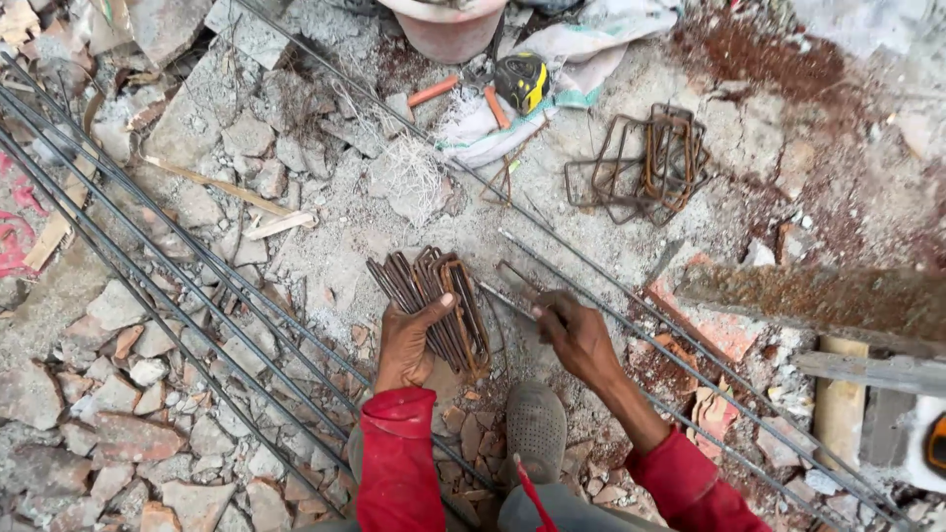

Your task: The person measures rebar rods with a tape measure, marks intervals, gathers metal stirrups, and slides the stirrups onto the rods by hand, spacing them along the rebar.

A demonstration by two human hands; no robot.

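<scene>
Amid rubble, left hand (404, 345) clasps rusty stirrups (434, 305); right hand (576, 335), grip closed, pinches a rod (512, 296).

Construction site (rubble (148, 433), rebar (148, 256))

Pot (448, 25) cut off at top edge; rods (148, 246) run past the frame edges.

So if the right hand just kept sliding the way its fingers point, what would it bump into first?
The right hand points up and to the left along a thin steel rod. Going straight on, it would most likely meet the bundle of bent steel ties held by the left hand, though depth is hard to judge.
</scene>
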